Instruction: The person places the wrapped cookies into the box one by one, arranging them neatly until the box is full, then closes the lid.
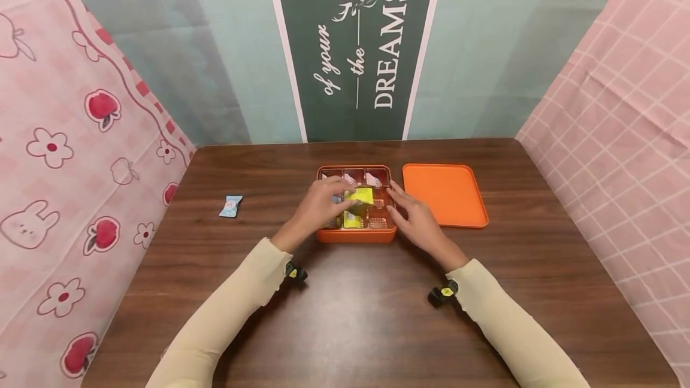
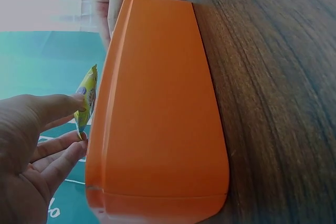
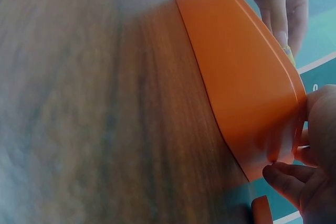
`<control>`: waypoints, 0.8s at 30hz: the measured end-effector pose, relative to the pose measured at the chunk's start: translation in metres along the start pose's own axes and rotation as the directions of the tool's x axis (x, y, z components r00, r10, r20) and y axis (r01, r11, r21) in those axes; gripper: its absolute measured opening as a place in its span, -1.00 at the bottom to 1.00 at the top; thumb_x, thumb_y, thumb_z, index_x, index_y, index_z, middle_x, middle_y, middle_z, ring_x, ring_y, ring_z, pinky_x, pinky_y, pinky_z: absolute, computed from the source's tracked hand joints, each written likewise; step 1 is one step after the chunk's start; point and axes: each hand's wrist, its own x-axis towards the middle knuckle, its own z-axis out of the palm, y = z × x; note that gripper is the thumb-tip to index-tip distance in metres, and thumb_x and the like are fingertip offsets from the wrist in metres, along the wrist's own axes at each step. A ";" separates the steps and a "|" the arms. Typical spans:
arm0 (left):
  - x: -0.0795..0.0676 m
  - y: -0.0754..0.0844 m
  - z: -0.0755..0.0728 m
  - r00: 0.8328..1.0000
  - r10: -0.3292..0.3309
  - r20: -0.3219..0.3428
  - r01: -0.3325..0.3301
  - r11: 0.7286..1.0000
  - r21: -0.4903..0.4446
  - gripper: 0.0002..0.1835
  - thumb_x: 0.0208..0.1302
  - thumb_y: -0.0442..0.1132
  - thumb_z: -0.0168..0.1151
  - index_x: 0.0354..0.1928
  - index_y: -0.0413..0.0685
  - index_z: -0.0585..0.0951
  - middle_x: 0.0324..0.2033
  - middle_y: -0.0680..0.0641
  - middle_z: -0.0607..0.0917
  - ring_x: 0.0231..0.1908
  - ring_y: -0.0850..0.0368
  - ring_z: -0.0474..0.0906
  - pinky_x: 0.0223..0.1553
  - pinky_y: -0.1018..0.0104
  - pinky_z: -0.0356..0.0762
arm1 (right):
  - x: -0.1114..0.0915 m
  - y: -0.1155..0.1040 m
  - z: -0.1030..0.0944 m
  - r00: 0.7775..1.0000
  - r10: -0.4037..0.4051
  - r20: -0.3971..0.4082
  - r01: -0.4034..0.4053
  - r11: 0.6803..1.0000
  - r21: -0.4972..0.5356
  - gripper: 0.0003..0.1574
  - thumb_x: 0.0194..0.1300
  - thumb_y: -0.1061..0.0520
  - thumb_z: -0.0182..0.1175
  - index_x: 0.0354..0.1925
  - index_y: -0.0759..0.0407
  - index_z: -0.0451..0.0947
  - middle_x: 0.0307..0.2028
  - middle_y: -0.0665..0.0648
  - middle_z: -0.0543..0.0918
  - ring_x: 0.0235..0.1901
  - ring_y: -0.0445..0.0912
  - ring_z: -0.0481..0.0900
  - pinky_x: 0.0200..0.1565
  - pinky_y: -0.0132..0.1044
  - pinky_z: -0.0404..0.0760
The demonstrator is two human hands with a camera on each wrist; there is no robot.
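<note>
An orange divided box (image 1: 356,236) stands on the table, its compartments holding several wrapped candies, pink ones along the far row. Over the middle compartments my left hand (image 1: 325,201) pinches a yellow-wrapped candy (image 1: 361,196) between thumb and fingers. In the left wrist view that candy (image 2: 87,98) is on edge just above the box rim. Another yellow candy (image 1: 353,220) lies in the near middle compartment. My right hand (image 1: 417,223) touches the box's right side with its fingertips; the right wrist view has these fingers (image 3: 286,179) against the outer orange wall.
The flat orange lid (image 1: 444,195) lies on the table right of the box. A blue-wrapped candy (image 1: 230,206) sits alone at the left. Wood-patterned table (image 1: 366,316) extends toward me, with patterned cloth hanging at both sides and behind.
</note>
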 end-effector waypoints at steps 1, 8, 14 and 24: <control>0.001 0.000 0.000 1.000 -0.001 0.001 0.001 1.000 -0.001 -0.77 0.24 -0.24 0.48 -0.08 -0.13 0.79 -0.15 -0.07 0.75 -0.14 -0.07 0.69 -0.08 0.05 0.67 | 0.000 0.000 0.000 1.000 -0.002 0.002 0.002 1.000 -0.001 -0.35 0.47 0.04 0.21 0.41 0.26 0.40 0.48 0.10 0.31 0.36 0.17 0.41 0.30 0.16 0.41; 0.006 0.004 0.004 1.000 -0.001 0.024 0.000 0.999 0.034 -0.77 0.21 -0.24 0.51 -0.11 -0.12 0.78 -0.13 -0.05 0.75 -0.17 -0.04 0.68 -0.13 0.17 0.66 | -0.001 0.000 0.001 1.000 0.004 0.008 -0.004 1.000 -0.001 -0.35 0.48 0.01 0.20 0.40 0.26 0.41 0.47 0.11 0.32 0.35 0.18 0.42 0.29 0.16 0.42; 0.010 0.003 0.008 0.999 0.007 0.045 -0.011 0.997 0.076 -0.78 0.21 -0.25 0.50 -0.12 -0.13 0.78 -0.16 -0.04 0.77 -0.15 0.03 0.69 -0.09 0.22 0.65 | 0.000 0.001 0.003 1.000 -0.007 0.010 0.007 1.000 0.001 -0.35 0.48 0.04 0.20 0.41 0.27 0.40 0.47 0.13 0.32 0.34 0.19 0.43 0.28 0.14 0.43; 0.018 0.011 0.017 0.995 -0.006 0.100 -0.009 0.989 0.150 -0.77 0.25 -0.17 0.48 -0.10 -0.10 0.79 -0.11 -0.02 0.78 -0.10 0.07 0.70 -0.02 0.24 0.64 | 0.000 -0.002 0.000 1.000 -0.027 0.002 0.027 1.000 -0.007 -0.36 0.45 0.07 0.24 0.39 0.29 0.42 0.45 0.16 0.35 0.14 0.16 0.61 0.21 0.14 0.51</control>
